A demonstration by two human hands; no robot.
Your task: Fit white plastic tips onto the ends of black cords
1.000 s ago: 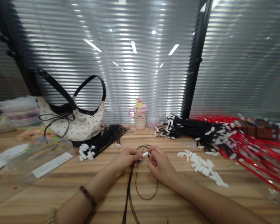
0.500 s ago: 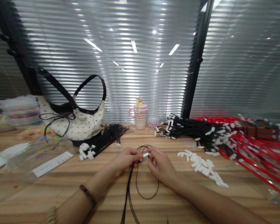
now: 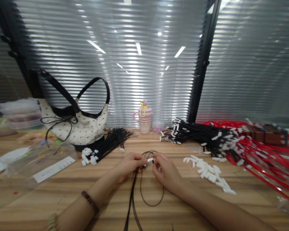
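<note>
At the middle of the wooden table, my left hand pinches thin black cords that hang down toward the front edge. A small white piece sits between the fingertips of both hands, with cord at its ends. My right hand is closed, thumb and fingers pressed together at the right end of the white piece. One cord loops below and between the hands. To the right lies a heap of loose white pieces.
Behind stand a dotted bag, a pink striped cup and a small tub. Black cord bundles lie at left and right. Red straps cover the far right. A plastic bag is at left.
</note>
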